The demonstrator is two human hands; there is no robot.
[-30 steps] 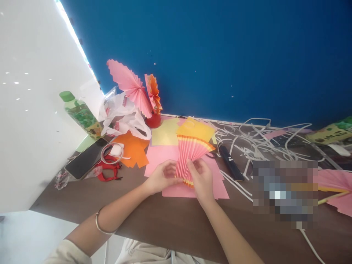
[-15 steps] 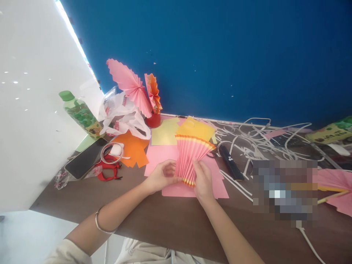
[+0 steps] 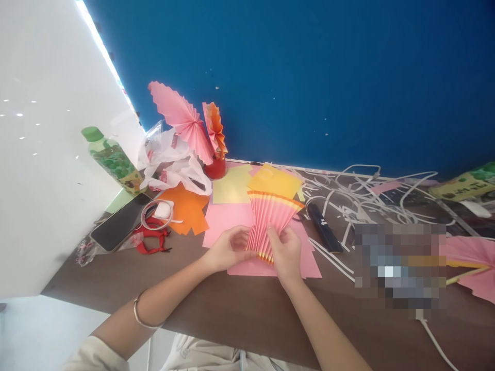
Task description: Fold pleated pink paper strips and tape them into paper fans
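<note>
Brown table [image 3: 216,309] against blue wall: pleated paper fan [image 3: 270,219] being gathered.
Left hand [image 3: 228,248] and right hand [image 3: 286,252] are pinching its narrow end; the right thumb is sliding higher than half a second ago, tightening the pleats.

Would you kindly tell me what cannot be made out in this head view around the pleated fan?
- Lower end of the pleated pink fan: hidden by the left hand and right hand.
- Area right of the black bar: a pixelated patch blurs it.
- Pink paper piece: cut off by the right edge.
- Bottle label: too small to read.
</note>
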